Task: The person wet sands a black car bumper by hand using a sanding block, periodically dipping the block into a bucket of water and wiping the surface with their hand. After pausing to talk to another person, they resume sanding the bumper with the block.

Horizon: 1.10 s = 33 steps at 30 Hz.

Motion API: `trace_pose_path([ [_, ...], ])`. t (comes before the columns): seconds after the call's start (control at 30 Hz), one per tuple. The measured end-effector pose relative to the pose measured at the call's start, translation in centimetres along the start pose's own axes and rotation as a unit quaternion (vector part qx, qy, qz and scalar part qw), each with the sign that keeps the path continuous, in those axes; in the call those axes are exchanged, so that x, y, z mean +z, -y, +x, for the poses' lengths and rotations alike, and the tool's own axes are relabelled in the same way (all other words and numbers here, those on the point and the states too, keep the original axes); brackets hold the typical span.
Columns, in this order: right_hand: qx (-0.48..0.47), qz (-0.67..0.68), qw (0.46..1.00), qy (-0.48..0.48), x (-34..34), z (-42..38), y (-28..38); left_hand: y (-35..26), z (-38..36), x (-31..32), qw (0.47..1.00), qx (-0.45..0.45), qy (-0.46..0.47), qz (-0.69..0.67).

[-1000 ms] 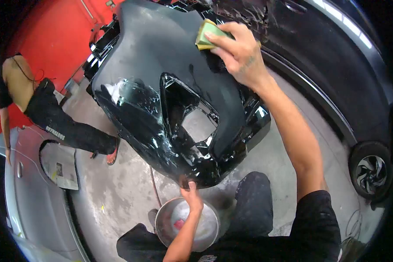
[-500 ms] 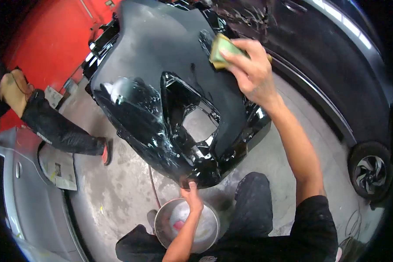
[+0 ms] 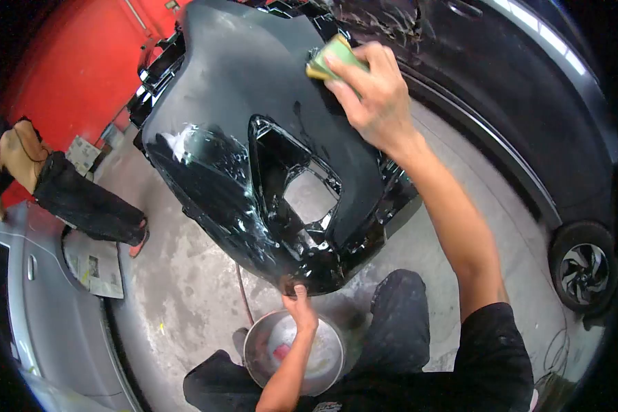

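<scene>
A black car bumper (image 3: 233, 75) stretches away from me, its dull surface partly wet and streaked, with white foam (image 3: 180, 143) on its left side. My right hand (image 3: 378, 96) is closed round a green and yellow sponge (image 3: 338, 58), which lies against the far right part of the bumper. Below a triangular opening in the bumper, my left hand (image 3: 300, 309) grips the near edge, thumb on top and the other fingers mostly hidden. Under my left forearm stands a round bucket (image 3: 248, 353) with a pink piece (image 3: 281, 352) inside.
To the right is a dark car (image 3: 487, 89) with a damaged panel and a wheel (image 3: 582, 276). A grey car (image 3: 55, 275) stands at the left, where another person (image 3: 82, 196) bends over. A hose (image 3: 243, 295) runs along the concrete floor.
My right hand has slid the sponge up and to the left across the bumper. My left hand keeps its hold. The other person's foot has shifted left.
</scene>
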State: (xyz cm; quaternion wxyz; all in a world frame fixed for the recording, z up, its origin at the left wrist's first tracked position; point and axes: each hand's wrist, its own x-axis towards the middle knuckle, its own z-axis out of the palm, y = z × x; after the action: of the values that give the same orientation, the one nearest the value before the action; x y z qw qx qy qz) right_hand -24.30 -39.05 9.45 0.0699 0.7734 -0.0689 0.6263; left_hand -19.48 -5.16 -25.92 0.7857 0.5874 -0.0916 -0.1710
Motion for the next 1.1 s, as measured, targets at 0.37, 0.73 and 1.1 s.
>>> trace_pose_path([
  [0.37, -0.021, 0.033, 0.999, -0.007, -0.6, -1.1, -0.4, 0.3, 0.1, 0.3, 1.0, -0.009, -0.02, -0.021],
  [0.73, -0.052, 0.088, 0.995, 0.018, -1.2, -1.2, -1.7, -0.1, 0.3, -0.3, 1.0, -0.006, 0.012, 0.017],
  [1.1, -0.044, 0.113, 0.99, 0.074, -2.3, -1.3, -1.9, 0.8, 0.8, -0.7, 0.999, 0.022, 0.024, -0.004],
])
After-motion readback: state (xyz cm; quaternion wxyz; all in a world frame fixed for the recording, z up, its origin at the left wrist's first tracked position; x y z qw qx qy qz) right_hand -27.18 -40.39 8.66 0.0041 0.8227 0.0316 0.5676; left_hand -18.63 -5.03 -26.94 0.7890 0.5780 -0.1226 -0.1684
